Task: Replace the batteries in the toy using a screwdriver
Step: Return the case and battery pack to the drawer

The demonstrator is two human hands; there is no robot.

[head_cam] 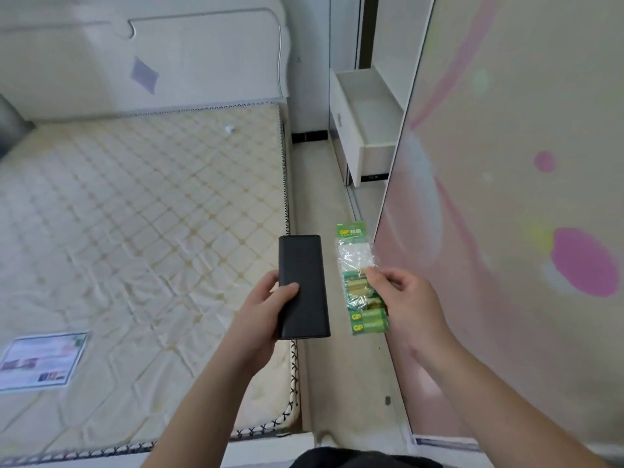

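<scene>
My left hand (261,310) grips a flat black case (303,287) from its left side, thumb laid across the front face and the fingers curled behind it, so the case stands upright in front of me over the right edge of the mattress (141,231). What the case contains I cannot tell; its face is plain and closed. My right hand (407,304) pinches a pack of green batteries (363,292) between thumb and fingers at about mid-height, just beside the case but apart from it. The pack hangs upright: a green header card at the top, a crumpled clear section below it, and at least 2 green cells marked GP lying crosswise at the bottom. It sits over the strip of floor (324,204) between the bed and the wardrobe door (506,197) on my right, which is pale with pink and yellow blotches.

The mattress is bare, quilted in a diamond pattern with a dark-stitched border, and a printed label (42,361) is fixed to its near left part. A small white object (229,129) lies on it near the far end, too small to make out. Beyond stands the white headboard (152,55). Further along the right wall, a white drawer (368,126) is pulled out into the aisle.
</scene>
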